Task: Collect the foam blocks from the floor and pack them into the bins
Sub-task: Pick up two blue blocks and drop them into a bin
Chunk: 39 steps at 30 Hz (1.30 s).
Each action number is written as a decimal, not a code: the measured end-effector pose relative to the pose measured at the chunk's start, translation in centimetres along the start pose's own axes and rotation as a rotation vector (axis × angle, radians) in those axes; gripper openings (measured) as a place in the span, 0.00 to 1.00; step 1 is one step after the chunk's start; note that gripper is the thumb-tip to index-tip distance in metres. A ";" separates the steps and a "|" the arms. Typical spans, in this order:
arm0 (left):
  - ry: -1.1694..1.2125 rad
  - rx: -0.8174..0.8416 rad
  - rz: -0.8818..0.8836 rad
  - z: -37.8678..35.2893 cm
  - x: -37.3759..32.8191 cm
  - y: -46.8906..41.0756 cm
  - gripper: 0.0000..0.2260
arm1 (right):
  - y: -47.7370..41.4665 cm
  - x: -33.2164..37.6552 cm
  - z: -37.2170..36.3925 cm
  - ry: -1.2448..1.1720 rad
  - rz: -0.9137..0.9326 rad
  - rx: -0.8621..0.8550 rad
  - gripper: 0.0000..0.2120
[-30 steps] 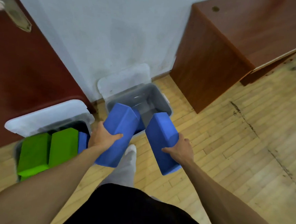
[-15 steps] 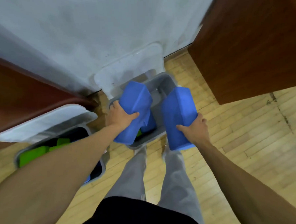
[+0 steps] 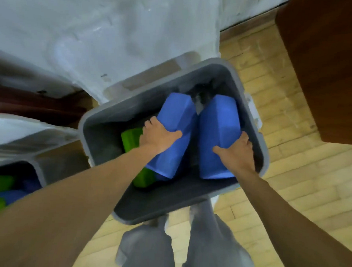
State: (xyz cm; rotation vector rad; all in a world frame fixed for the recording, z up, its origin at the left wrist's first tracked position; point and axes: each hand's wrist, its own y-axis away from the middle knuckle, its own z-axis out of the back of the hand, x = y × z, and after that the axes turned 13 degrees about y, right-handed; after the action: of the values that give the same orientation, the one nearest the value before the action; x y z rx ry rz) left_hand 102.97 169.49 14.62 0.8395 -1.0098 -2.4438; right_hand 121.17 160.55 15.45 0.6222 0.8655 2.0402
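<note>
Two blue foam blocks are inside the mouth of the grey bin [image 3: 102, 117] in front of me. My left hand [image 3: 158, 137] grips the left blue block [image 3: 177, 115], fingers wrapped over its edge. My right hand [image 3: 237, 153] grips the right blue block [image 3: 217, 125] the same way. The two blocks stand side by side, tilted away from me. Under them lies a green block [image 3: 131, 138], and another green piece [image 3: 143, 178] shows below my left wrist.
A second grey bin [image 3: 38, 171] at the left holds green and blue blocks. White lids lean against the pale wall behind both bins. A brown wooden cabinet [image 3: 325, 69] stands at the right on the wood floor. My grey trouser legs are below.
Both hands have lowered the blue blocks from above the rim down into the grey bin, and the camera has leaned in over it.
</note>
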 end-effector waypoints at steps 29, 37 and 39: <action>0.495 -0.057 0.069 22.4 2.5 48.0 0.07 | 38.6 1.6 18.5 0.605 0.778 0.280 0.12; 0.839 -0.378 0.284 17.4 20.3 67.1 0.07 | 51.6 -1.7 10.0 1.028 1.082 0.390 0.10; 0.933 -0.458 0.322 14.0 24.8 72.3 0.08 | 54.8 -3.5 6.9 1.136 1.153 0.378 0.12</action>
State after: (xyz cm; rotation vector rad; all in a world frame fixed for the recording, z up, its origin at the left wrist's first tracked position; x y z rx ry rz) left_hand 82.59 114.59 65.66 1.3098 -0.1974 -1.5848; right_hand 100.88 136.40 60.93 0.0087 1.8473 3.3969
